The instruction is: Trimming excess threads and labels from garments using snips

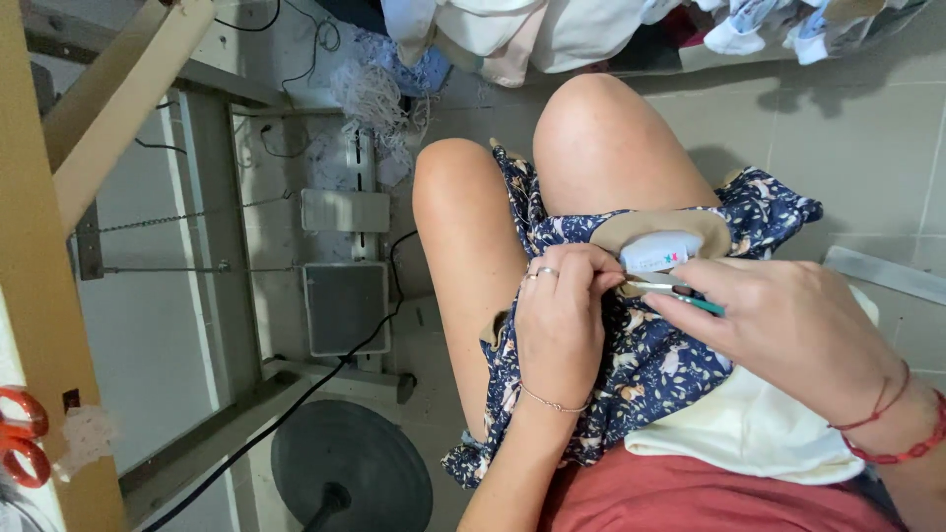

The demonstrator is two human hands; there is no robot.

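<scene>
Dark blue printed fabric (650,365) lies across the lap. Left hand (560,315) fingers (581,268) pinch its tan edge. Right hand (788,320) fingers closed on small teal-handled snips (680,293); blades mostly hidden. White label (658,251) just above.

A person's bare thighs (473,246) carry printed navy fabric (650,365) beneath both hands, with a tan piece (616,229) just beyond the fingers; tiled floor (847,128) lies further off.
</scene>
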